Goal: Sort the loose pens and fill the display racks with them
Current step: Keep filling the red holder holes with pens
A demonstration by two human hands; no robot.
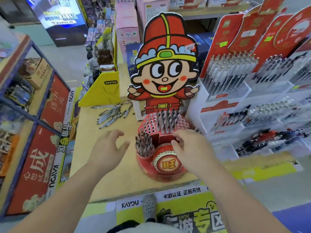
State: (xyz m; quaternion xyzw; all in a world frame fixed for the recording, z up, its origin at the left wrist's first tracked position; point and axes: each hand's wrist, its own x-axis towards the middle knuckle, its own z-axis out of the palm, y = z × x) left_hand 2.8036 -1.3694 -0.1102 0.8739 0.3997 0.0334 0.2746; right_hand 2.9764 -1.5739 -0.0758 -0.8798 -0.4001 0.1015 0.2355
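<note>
Red display rack is serving as landmark; its punched top is showing many empty holes. Loose pens are lying in a scattered heap on the desk, beyond the rack's left side and well apart from it. Their long axes are mostly running near-left to far-right, roughly parallel, with a few crossing. Racked pens are standing upright in the rack's upper tier. A second bundle is filling the rack's front-left cup.

Left hand is hovering over the desk just left of the rack, grip spread, fingers loosely curved, holding nothing. Right hand is hanging over the rack's front-right part, grip loosely curled, no pen visible in it. Contact with the rack: cannot tell.

Judgement: the left hand is sitting nearer the heap, which is lying ahead of it. A forward reach is looking sufficient. The pens are lying slantwise to that reach, so the grip is probably needing to close across the barrels. Filling is looking partly done.

Cartoon cut-out is rising behind the rack. Yellow box is standing behind-left of it. White tiered racks, stocked with pens, are flanking its right.
</note>
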